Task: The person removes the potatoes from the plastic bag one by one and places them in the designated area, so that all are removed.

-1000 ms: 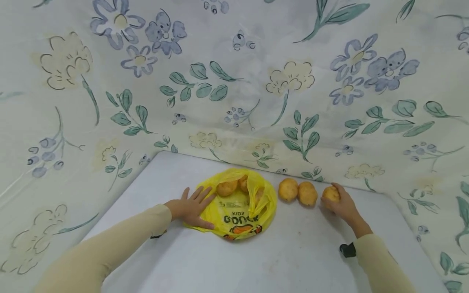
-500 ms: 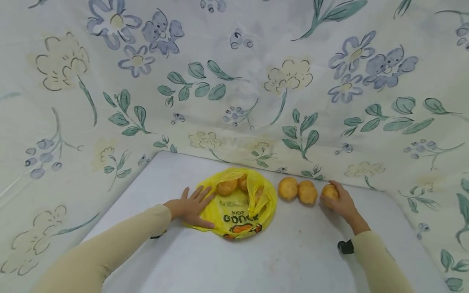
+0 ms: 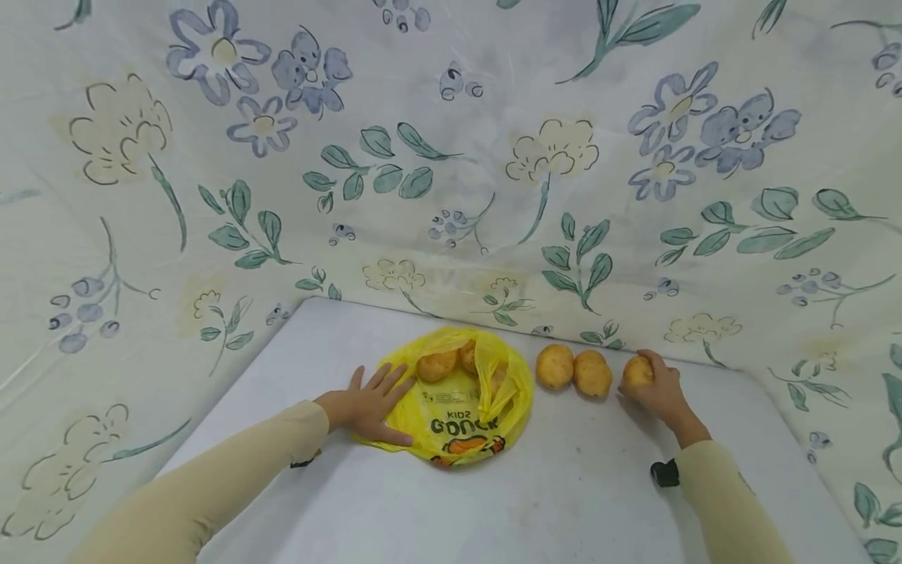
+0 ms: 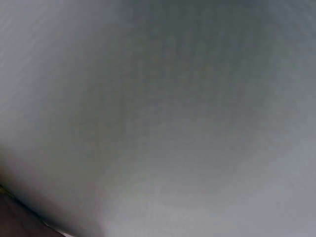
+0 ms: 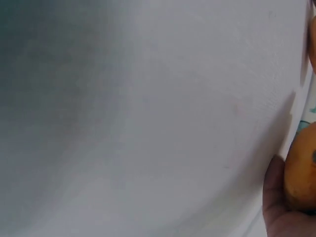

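My left hand (image 3: 369, 407) lies with spread, straight fingers on the left side of a yellow plastic bag (image 3: 451, 399). Through the bag's opening several potatoes (image 3: 437, 365) show, partly covered by the yellow plastic. On the right, my right hand (image 3: 661, 392) grips a potato (image 3: 637, 370) near the table's back edge. The right wrist view also has this held potato (image 5: 301, 170) at its right edge, with a finger curled against it. Between bag and right hand sit two more potatoes, a left one (image 3: 554, 366) and a right one (image 3: 592, 374), side by side.
The white table (image 3: 550, 501) ends at the back against a hanging flowered sheet (image 3: 451, 196), which also runs along the left and right sides. Mostly blurred pale surface fills the left wrist view.
My right hand stays around the potato, with only a tiny shift of it. My left hand, the bag and the other potatoes keep their places; the head view tilts slightly.
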`<state>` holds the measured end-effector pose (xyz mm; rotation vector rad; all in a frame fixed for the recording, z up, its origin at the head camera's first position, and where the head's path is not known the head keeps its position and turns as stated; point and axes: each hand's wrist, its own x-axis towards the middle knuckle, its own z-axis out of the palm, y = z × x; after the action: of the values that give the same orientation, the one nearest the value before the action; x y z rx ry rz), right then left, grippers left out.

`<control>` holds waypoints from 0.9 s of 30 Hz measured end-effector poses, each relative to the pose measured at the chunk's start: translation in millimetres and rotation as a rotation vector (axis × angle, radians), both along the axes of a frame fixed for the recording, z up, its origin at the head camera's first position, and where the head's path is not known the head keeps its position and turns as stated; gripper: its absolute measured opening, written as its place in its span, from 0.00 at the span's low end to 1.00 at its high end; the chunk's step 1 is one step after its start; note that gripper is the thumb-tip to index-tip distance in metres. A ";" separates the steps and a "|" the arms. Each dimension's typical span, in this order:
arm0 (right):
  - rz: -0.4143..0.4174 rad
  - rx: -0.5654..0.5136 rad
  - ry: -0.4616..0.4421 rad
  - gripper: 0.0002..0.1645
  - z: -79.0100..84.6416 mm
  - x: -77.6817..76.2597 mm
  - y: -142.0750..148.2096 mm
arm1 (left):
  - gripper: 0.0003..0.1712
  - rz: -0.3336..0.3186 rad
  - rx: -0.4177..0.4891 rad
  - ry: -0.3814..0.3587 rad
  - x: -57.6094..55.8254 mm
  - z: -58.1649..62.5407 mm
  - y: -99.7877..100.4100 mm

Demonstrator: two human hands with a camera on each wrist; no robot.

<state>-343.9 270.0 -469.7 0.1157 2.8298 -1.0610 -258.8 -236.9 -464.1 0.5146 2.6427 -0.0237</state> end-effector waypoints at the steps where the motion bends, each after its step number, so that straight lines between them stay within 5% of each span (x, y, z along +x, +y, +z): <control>1: 0.011 -0.005 0.001 0.55 -0.4 -0.4 0.8 | 0.68 -0.001 -0.004 0.000 -0.5 -0.2 0.1; 27: 0.062 -0.083 -0.195 0.72 -1.6 -9.7 2.0 | 0.67 0.004 -0.001 0.010 1.2 -0.6 3.1</control>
<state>-353.6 271.9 -471.4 0.1160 2.5960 -1.0888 -257.6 -233.8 -464.7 0.5103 2.6529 -0.0265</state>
